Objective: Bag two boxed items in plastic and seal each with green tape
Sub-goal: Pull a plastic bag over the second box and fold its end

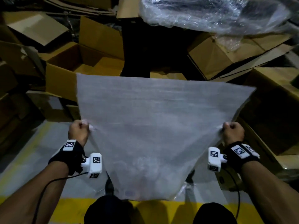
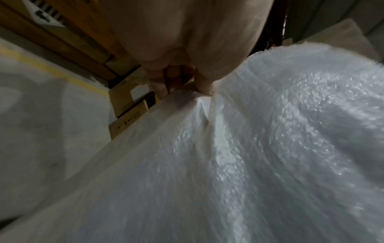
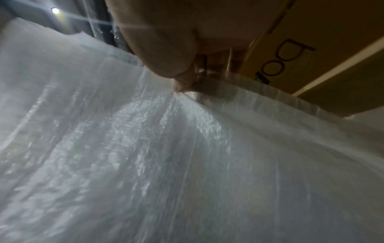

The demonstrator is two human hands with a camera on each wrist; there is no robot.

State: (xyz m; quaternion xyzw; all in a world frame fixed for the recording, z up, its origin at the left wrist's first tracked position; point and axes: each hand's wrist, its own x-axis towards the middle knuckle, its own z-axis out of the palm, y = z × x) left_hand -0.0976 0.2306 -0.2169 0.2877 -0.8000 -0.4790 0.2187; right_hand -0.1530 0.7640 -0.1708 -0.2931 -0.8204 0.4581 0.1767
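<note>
A large translucent bubble-wrap plastic sheet (image 1: 155, 126) hangs spread in the air between my hands, blurred with motion. My left hand (image 1: 79, 130) grips its left edge in a fist. My right hand (image 1: 232, 130) grips its right edge the same way. In the left wrist view my left hand (image 2: 187, 87) pinches a gathered fold of the plastic (image 2: 249, 156). In the right wrist view my right hand (image 3: 185, 82) pinches the plastic edge (image 3: 187, 148). The sheet's far end flares wide over the boxes; its near end narrows toward my knees. No boxed item or green tape shows.
Open and flattened cardboard boxes (image 1: 90, 50) crowd the floor ahead and on both sides. A roll of clear bubble wrap (image 1: 210, 13) lies at the back right. The grey floor (image 1: 24, 159) carries a yellow stripe (image 1: 72, 207) by my knees.
</note>
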